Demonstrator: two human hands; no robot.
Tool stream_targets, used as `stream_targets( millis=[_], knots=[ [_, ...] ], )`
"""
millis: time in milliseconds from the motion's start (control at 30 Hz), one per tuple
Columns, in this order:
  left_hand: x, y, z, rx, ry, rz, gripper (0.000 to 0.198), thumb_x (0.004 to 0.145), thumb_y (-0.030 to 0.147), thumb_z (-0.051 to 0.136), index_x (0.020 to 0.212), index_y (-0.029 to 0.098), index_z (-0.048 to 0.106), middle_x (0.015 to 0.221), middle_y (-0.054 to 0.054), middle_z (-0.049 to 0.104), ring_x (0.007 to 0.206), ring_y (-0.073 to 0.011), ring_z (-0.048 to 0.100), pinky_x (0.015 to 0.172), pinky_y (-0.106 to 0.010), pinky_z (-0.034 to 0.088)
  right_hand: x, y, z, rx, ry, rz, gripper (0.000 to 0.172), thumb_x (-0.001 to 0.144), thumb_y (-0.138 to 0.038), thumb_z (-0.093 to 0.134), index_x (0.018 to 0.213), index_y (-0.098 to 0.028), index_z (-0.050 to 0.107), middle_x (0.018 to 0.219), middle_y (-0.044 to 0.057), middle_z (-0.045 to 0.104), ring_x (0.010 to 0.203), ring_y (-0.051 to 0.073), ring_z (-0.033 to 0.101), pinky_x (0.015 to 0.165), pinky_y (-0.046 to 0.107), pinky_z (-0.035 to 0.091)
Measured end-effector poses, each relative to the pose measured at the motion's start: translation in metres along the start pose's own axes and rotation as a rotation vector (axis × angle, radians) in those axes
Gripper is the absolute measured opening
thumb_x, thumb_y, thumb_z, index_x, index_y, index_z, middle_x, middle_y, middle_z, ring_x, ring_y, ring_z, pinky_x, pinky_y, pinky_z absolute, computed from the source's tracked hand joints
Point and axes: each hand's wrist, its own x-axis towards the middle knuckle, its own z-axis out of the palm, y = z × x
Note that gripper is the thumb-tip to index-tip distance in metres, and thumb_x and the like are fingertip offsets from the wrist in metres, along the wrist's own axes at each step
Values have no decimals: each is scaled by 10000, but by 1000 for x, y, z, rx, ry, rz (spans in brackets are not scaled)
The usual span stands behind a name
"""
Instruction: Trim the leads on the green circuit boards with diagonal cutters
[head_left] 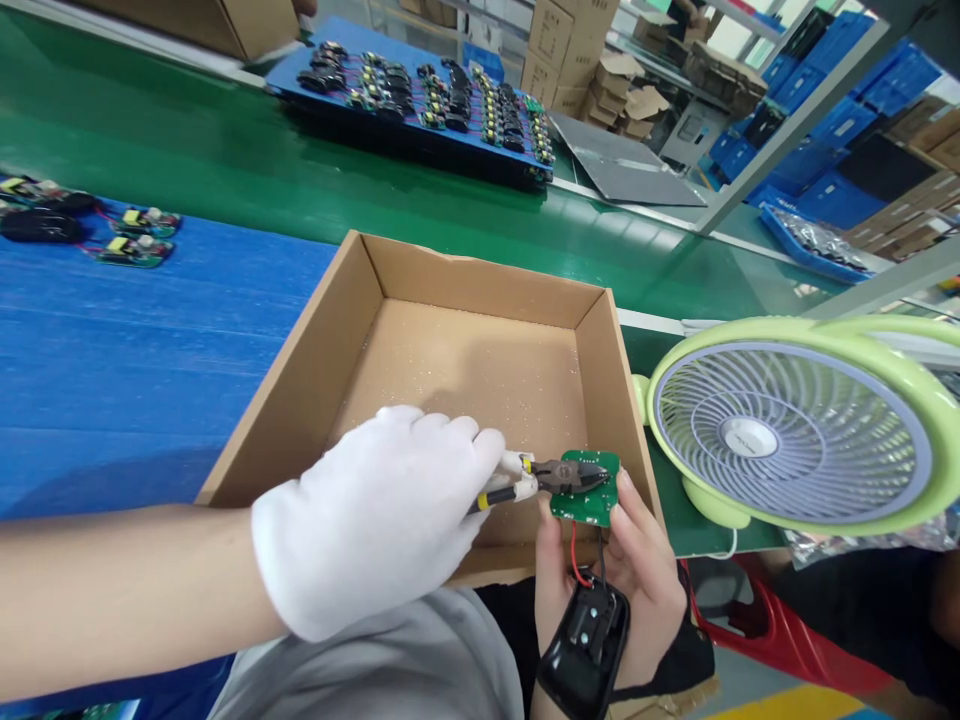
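My left hand (394, 510), in a white glove, is closed around the handles of a pair of cutting pliers (566, 476). The plier jaws lie over the face of a green circuit board (585, 508). My bare right hand (645, 580) grips that board by its edges between thumb and fingers. A red and a black wire run from the board down to a black plastic housing (589, 640), which rests against my right palm and wrist. Both hands are above the near right part of an open cardboard box (480, 350) with small bright bits scattered on its bottom.
A green fan (750, 437) stands right of the box. Left, more wired boards (135, 250) lie on a blue mat (150, 340). Behind the box, a blue tray (300, 70) carries rows of boards and black housings. A person's dark sleeve (862, 610) shows at lower right.
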Motion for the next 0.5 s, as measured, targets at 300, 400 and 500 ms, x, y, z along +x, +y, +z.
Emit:
stream_targets(
  millis=[300, 400, 500],
  knots=[
    [2, 0, -3, -73, -175, -88, 92, 906, 204, 624, 883, 255, 697, 804, -79, 747, 676, -337, 698, 642, -450, 459, -2, -1, 1, 14, -2, 18, 771, 869, -541, 1009, 1479, -198, 685, 1452, 187, 801, 1126, 292, 887, 794, 350, 791],
    [2, 0, -2, -81, -175, -94, 73, 907, 213, 641, 883, 255, 694, 801, -76, 745, 677, -323, 689, 647, -437, 450, -3, -10, 3, -3, 18, 90, 775, 873, -551, 1003, 1485, -202, 681, 1445, 186, 802, 1145, 296, 880, 821, 373, 791],
    [0, -1, 0, -74, -129, -63, 80, 891, 200, 634, 871, 258, 685, 783, -70, 734, 656, -325, 681, 636, -444, 448, -2, -22, 5, -18, 40, 193, 790, 883, -551, 995, 1507, -200, 663, 1465, 192, 788, 1215, 305, 859, 889, 410, 784]
  ],
)
